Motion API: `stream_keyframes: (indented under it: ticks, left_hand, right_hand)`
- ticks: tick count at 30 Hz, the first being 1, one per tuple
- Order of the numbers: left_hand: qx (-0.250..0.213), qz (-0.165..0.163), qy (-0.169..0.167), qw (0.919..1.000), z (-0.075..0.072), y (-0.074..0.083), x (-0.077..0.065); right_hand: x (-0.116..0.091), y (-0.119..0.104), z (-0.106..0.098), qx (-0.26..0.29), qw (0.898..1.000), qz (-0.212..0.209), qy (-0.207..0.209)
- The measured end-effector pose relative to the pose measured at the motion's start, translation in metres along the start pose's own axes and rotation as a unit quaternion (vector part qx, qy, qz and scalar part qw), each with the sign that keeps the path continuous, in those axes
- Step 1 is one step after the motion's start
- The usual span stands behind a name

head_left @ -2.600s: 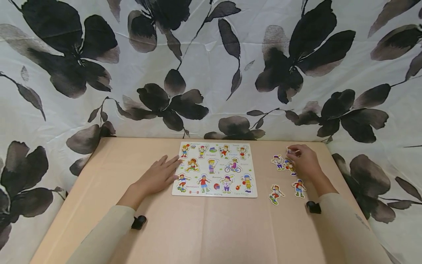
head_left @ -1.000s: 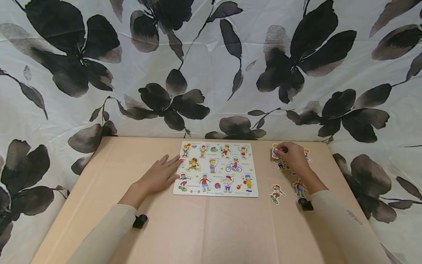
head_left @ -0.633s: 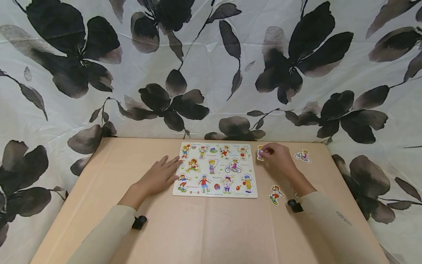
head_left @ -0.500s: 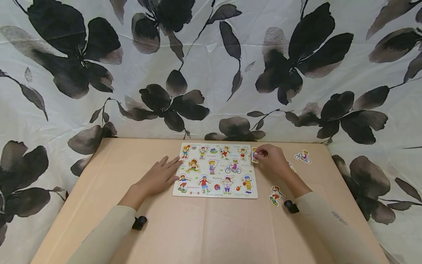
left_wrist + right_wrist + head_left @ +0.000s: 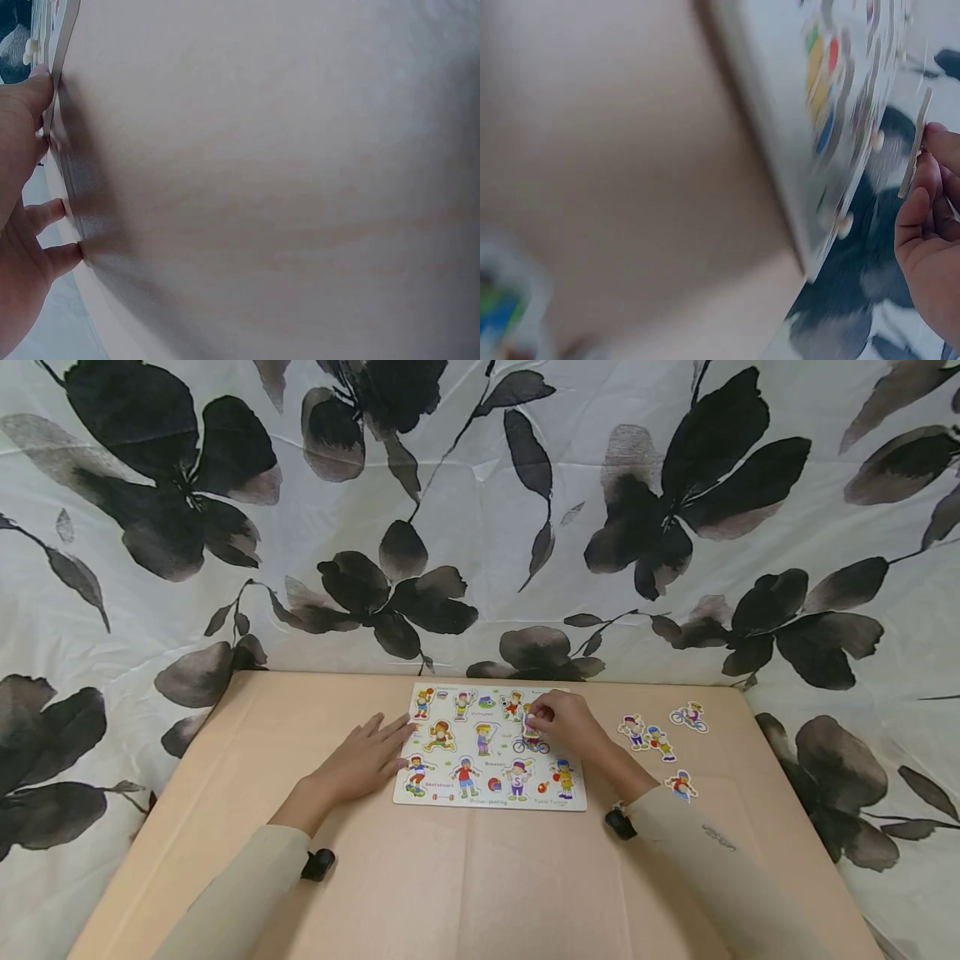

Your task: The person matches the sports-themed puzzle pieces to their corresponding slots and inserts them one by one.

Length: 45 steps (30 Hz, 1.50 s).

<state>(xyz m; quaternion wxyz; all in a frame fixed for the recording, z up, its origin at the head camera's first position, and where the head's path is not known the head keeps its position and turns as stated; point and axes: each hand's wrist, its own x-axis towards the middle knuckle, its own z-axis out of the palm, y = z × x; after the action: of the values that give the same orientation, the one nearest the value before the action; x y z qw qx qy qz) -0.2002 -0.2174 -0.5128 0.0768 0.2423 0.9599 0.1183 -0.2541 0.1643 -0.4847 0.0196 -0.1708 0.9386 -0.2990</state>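
Note:
A white puzzle board [image 5: 459,739] printed with sports figures lies on the table. My left hand [image 5: 358,760] rests at its left edge with fingers spread; in the left wrist view, this hand [image 5: 22,180] touches the board's rim [image 5: 66,30]. My right hand [image 5: 572,725] is over the board's upper right part, pinching a small figure-shaped puzzle piece [image 5: 528,713]. Seen edge-on in the right wrist view, the thin puzzle piece [image 5: 916,146] stands apart from the board [image 5: 772,112], between thumb and fingers. Its printed face is hidden there.
Right of the board lie loose pieces: a cyclist piece [image 5: 688,716], two figure pieces side by side, one a purple-capped figure [image 5: 633,732], and a red-shirted figure [image 5: 681,785] nearer. Small pale knobs [image 5: 844,225] stand on the board. A floral cloth [image 5: 517,527] hangs behind the table.
My right hand picked a figure piece from the right-hand group and carried it left over the board. Its forearm now covers the skateboarder piece. The left hand stays put.

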Motion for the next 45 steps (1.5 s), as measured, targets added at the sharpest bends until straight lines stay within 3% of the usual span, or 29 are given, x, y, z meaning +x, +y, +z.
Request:
stream_keyframes:
  ticks: [10,23,34,45]
  left_hand:
    - [-0.005,0.0,0.0,1.0,0.0,0.001,0.0]
    - [-0.007,-0.003,0.002,1.0,0.002,0.002,-0.001]
    - [-0.001,-0.001,0.006,1.0,0.002,0.003,-0.003]
    - [0.002,-0.002,0.002,1.0,0.003,0.004,-0.005]
  right_hand:
    - [0.012,-0.032,0.027,0.005,0.999,-0.029,-0.028]
    - [0.02,-0.044,0.055,-0.035,0.996,-0.043,-0.07]
    - [0.018,-0.049,0.062,-0.056,0.995,-0.048,-0.069]
    - [0.007,-0.047,0.047,-0.001,0.996,-0.014,-0.089]
